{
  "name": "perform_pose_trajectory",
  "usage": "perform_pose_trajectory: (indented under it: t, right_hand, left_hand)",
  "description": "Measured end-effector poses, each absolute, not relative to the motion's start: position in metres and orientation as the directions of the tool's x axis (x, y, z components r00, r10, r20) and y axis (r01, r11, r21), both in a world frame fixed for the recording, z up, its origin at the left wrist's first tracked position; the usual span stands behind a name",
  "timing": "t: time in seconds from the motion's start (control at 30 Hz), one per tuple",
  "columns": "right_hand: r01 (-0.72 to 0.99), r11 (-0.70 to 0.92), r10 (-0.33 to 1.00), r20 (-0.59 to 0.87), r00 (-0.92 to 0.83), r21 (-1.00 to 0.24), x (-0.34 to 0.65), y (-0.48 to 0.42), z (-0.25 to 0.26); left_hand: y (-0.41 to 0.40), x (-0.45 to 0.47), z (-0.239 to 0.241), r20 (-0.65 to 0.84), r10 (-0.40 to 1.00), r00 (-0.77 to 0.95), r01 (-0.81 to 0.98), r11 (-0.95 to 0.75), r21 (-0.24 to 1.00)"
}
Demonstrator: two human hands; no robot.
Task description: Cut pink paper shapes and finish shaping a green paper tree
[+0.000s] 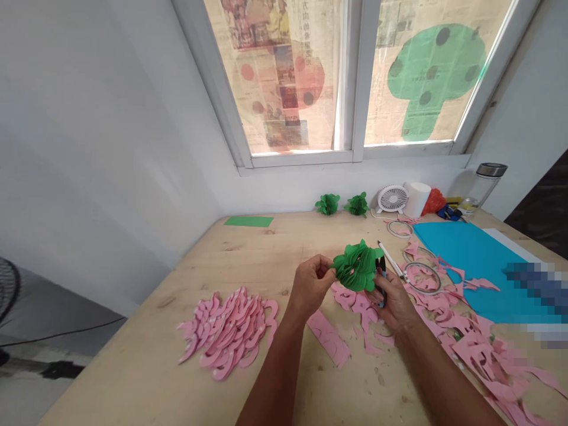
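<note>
A green folded-paper flower (356, 266) is held up over the wooden table (248, 260) between both hands. My left hand (310, 284) pinches its left edge with closed fingers. My right hand (393, 296) is closed around its right side, with a dark object, possibly scissors, partly hidden in the same grip. A heap of pink cut-out shapes (231, 331) lies to the left of my arms. Loose pink scraps (448, 319) spread under and to the right of my hands.
Two finished green paper flowers (327, 204) (357, 205) sit at the back by the wall. A small white fan (391, 199), a white roll, a jar (486, 180), tape rings (421, 277), a pen (390, 259), a blue sheet (479, 260) and a green card (248, 221) lie around.
</note>
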State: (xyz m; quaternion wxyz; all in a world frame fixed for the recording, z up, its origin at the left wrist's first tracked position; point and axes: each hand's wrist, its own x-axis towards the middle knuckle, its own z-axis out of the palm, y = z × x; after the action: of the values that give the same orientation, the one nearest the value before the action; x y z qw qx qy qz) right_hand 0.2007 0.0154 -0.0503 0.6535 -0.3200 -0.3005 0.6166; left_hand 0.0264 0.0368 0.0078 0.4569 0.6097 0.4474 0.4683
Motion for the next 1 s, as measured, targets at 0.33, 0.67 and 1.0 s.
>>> perform_pose_trajectory:
  t: [0.33, 0.67, 1.0]
  right_hand:
    - [-0.597, 0.028, 0.999, 0.000, 0.046, -0.802, 0.201, 0.015, -0.050]
    - [-0.615, 0.024, 0.998, -0.015, 0.058, -0.788, 0.201, 0.015, -0.050]
    - [-0.587, 0.029, 0.990, -0.056, 0.127, -0.809, 0.205, 0.021, -0.052]
  left_hand:
    - [0.038, 0.028, 0.008, 0.194, 0.973, 0.121, 0.130, -0.209, 0.969]
    - [0.039, 0.027, 0.006, 0.206, 0.974, 0.098, 0.128, -0.217, 0.968]
    - [0.050, 0.025, -0.004, 0.253, 0.967, -0.029, 0.065, -0.250, 0.966]
